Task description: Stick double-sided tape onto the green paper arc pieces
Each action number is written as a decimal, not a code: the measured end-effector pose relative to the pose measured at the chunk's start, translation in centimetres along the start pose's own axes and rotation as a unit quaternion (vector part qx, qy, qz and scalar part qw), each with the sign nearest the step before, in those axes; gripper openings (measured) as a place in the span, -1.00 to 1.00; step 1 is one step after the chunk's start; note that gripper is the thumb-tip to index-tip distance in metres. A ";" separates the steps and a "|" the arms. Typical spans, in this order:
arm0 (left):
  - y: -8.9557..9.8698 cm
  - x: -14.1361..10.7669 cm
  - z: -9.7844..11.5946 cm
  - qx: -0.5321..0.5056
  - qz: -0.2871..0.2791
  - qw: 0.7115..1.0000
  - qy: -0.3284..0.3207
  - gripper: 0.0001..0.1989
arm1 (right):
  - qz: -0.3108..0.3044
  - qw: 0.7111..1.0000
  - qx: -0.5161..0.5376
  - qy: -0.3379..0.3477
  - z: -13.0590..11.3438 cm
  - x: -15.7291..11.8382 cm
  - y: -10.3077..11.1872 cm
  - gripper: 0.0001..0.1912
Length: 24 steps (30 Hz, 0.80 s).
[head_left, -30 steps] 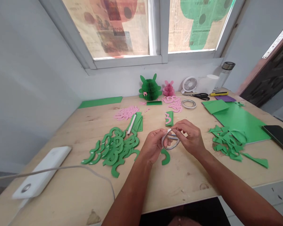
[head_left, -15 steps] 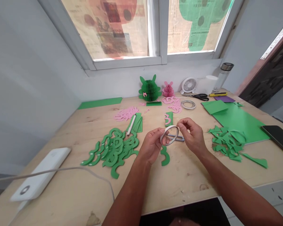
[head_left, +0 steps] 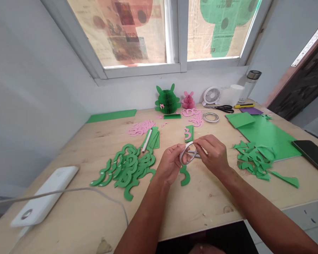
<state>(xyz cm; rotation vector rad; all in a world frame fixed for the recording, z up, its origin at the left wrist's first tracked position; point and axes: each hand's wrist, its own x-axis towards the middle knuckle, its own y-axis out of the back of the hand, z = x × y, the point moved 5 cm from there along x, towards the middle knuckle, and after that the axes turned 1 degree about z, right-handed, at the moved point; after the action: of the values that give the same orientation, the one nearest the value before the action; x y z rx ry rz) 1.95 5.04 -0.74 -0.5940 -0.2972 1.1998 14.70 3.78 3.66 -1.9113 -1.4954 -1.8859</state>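
Note:
My left hand [head_left: 172,160] is closed around the left side of a thin white tape roll [head_left: 183,160], held tilted above the table. At the roll's upper right edge, my right hand [head_left: 212,151] pinches with thumb and forefinger on the tape. Behind the roll lies a grey-blue tool [head_left: 198,155], partly hidden by my fingers. Just below the roll is a green curved paper piece [head_left: 186,177]. Beyond it rests a green strip with pink curved pieces [head_left: 190,133]. A heap of green wavy cutouts [head_left: 131,164] spreads to the left of my left hand.
Green scraps [head_left: 255,158] and green sheets [head_left: 275,137] lie right, beside a black phone [head_left: 311,155]. Toward the wall stand paper figures [head_left: 168,101], a small fan [head_left: 211,96], scissors [head_left: 224,108] and another tape roll [head_left: 210,117]. A white power bank [head_left: 46,194] with its cable is left.
My right hand has moved left, closer to my left hand and over part of the grey-blue tool. The tape roll has turned and looks narrower.

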 end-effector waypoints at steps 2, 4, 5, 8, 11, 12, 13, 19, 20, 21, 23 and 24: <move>-0.1 0.0 -0.1 0.003 -0.003 1.000 0.000 -0.80 | 0.000 1.000 -0.011 -0.002 0.0 0.0 0.0 -0.86; -0.2 0.0 -0.1 0.004 -0.007 1.000 -0.002 -0.80 | 0.003 1.000 -0.024 -0.003 -0.1 -0.1 0.0 -0.86; -0.2 0.0 -0.1 0.004 -0.007 1.000 -0.002 -0.79 | 0.007 0.999 -0.031 -0.005 0.0 -0.1 0.0 -0.87; 0.1 0.1 0.0 0.012 0.006 1.000 -0.006 -0.79 | 0.017 0.999 -0.025 -0.031 0.3 -0.1 -0.1 -0.88; 0.6 0.2 0.4 0.057 0.042 0.996 -0.046 -0.79 | 0.018 0.994 0.046 -0.098 1.0 0.0 -0.2 -0.89; 0.8 0.2 0.7 0.085 0.060 0.992 -0.071 -0.80 | 0.012 0.988 0.084 -0.127 1.3 0.0 -0.3 -0.89; 0.9 0.2 1.0 0.117 0.082 0.985 -0.099 -0.81 | 0.003 0.979 0.128 -0.158 1.5 0.0 -0.4 -0.89; 0.7 -1.0 2.7 0.281 0.185 0.909 -0.247 -0.95 | -0.195 0.861 0.418 -0.215 0.9 -0.2 -1.5 -0.78; 0.6 -1.2 2.8 0.293 0.196 0.898 -0.265 -0.97 | -0.258 0.834 0.454 -0.180 0.0 -0.3 -1.6 -0.75; 0.5 -1.4 3.0 0.304 0.204 0.887 -0.281 -0.99 | -0.320 0.807 0.475 -0.140 -0.9 -0.4 -1.5 -0.75; 0.3 -1.7 3.3 0.334 0.210 0.864 -0.313 -0.97 | -0.410 0.771 0.482 -0.076 -2.4 -0.8 -1.1 -0.79; 0.2 -1.8 3.4 0.353 0.209 0.850 -0.331 -0.95 | -0.441 0.758 0.478 -0.055 -3.0 -1.0 -0.9 -0.85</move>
<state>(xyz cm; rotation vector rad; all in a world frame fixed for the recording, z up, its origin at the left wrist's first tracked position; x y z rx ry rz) -0.56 4.35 2.04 0.4523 -0.2784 1.7937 12.18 1.82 3.13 -0.8470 -2.8969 -0.6587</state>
